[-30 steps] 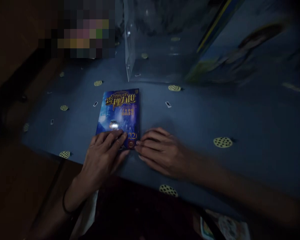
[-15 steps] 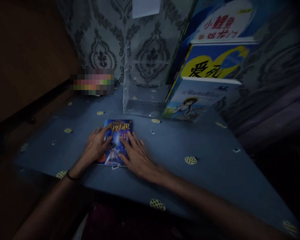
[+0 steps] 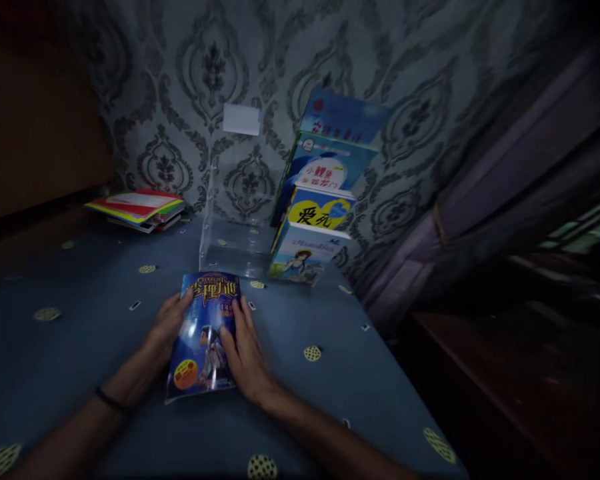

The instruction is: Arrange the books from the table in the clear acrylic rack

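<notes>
A blue paperback book [image 3: 205, 347] with gold Chinese lettering and a cartoon figure on its cover is between my two hands, front side up, over the table. My left hand [image 3: 167, 327] grips its left edge, thumb on the cover and the other fingers mostly hidden. On the right edge, my right hand [image 3: 247, 353] holds it with the thumb on the front. Just beyond the book stands a clear acrylic rack [image 3: 235, 263]; its left section is bare, and its right section carries several upright books [image 3: 303, 257] in stepped rows.
A stack of colourful books [image 3: 140, 207] lies at the table's back left. The blue patterned tablecloth [image 3: 300, 393] covers the table. A white card [image 3: 241, 120] is at the top of the rack. A tied purple curtain [image 3: 420, 240] hangs on the right, beside patterned wallpaper [image 3: 215, 67].
My hands have gone from lying flat on the book to gripping its sides, and the book appears larger and nearer. The view has shifted, showing more of the rack and the curtain.
</notes>
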`<state>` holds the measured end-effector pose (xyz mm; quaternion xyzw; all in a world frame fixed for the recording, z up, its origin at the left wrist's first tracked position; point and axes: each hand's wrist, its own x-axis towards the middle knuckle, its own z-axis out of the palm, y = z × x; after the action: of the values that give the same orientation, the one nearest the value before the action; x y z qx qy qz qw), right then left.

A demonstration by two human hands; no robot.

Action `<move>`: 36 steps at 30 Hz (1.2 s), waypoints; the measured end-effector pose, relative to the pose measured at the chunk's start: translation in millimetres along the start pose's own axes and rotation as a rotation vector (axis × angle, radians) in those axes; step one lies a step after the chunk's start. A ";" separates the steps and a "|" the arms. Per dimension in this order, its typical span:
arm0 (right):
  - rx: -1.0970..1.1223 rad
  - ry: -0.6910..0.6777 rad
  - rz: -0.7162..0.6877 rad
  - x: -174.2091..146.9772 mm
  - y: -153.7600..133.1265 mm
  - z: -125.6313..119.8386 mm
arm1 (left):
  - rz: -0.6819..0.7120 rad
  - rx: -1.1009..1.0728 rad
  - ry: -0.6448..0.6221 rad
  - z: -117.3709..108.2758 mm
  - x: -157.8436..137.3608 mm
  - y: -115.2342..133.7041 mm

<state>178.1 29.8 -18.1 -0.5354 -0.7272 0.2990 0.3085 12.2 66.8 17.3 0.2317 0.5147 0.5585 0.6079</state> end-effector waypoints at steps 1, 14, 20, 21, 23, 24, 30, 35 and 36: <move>0.038 0.046 0.055 0.8 2.5 -3.9 | 0.001 -0.015 -0.008 9.1 -2.2 -0.5; 0.559 0.602 -0.126 30.5 5.9 -83.9 | 0.758 0.356 -0.252 81.0 -2.5 13.9; 0.392 0.617 -0.194 11.4 35.7 -74.2 | 0.732 0.469 -0.328 69.9 9.7 -19.6; 0.394 0.605 -0.192 9.5 39.6 -71.6 | 0.695 0.474 -0.342 66.6 10.4 -25.1; 0.384 0.590 -0.194 6.9 44.6 -69.2 | 0.603 0.474 -0.363 60.7 11.1 -32.4; 0.373 0.583 -0.195 5.7 46.1 -69.6 | 0.556 0.475 -0.376 58.1 11.6 -34.0; 0.207 0.438 -0.187 -1.4 52.6 -89.6 | 0.519 0.688 -0.517 43.3 24.0 -22.7; 0.328 0.343 -0.202 4.0 54.2 -101.8 | 0.759 1.001 -0.524 43.4 32.8 -6.4; 0.378 0.338 -0.190 6.5 54.5 -102.5 | 0.780 1.020 -0.510 46.7 32.2 -3.7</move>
<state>287.8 60.2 5.7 -0.4399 -0.6435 0.3056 0.5468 50.2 109.1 19.2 0.7810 0.4332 0.3524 0.2796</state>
